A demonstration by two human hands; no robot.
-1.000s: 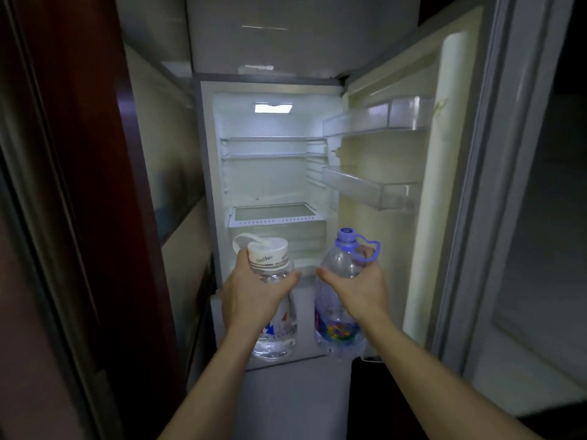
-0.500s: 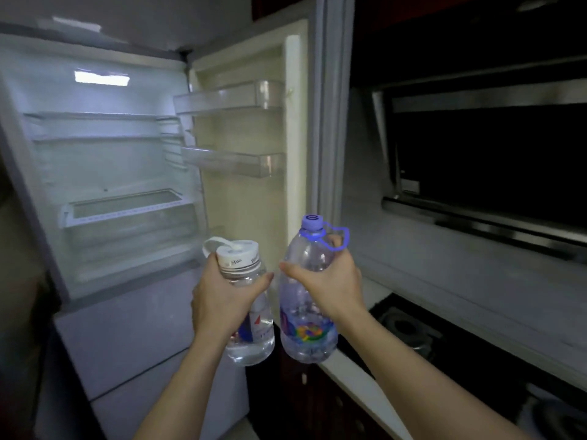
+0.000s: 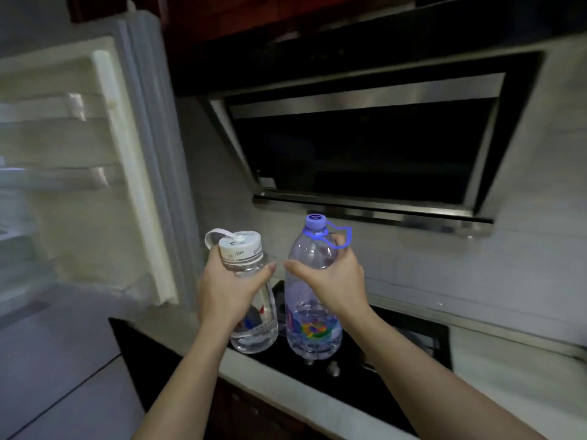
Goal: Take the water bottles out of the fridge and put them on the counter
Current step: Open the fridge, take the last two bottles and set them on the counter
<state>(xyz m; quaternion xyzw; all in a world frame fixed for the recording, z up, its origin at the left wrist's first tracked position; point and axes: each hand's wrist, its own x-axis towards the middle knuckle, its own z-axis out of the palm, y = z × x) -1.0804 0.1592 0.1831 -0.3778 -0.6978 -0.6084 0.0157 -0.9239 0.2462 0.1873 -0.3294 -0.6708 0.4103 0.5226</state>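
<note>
- The left hand [image 3: 227,292] is wrapped tight around the short clear plastic bottle with a wide white lid [image 3: 251,300]. The thumb is on one side and the fingers go around the back, so the bottle cannot slip.
- The right hand [image 3: 333,285] is wrapped around the tall clear plastic bottle with a purple cap and a thin purple loop [image 3: 313,293]. It holds the bottle high up, near the neck, where the bottle is thinner and easier to grab.
- Both bottles stand straight up, just beside each other. They are up in the air, not resting on anything.
- Under them is the shiny black glass stove top [image 3: 409,350] set into the pale stone counter [image 3: 254,373]. Two small silver knobs [image 3: 332,369] sit at the front of the stove.
- The white fridge door [image 3: 127,173] hangs open on the left, with see-through shelves inside it.
- A big dark steel hood [image 3: 365,147] hangs on the wall above the stove.
- I think the bottles are out of the fridge now, and the next job is to set them down. The pale counter would be a better spot than the stove, because a stove can get hot.
</note>
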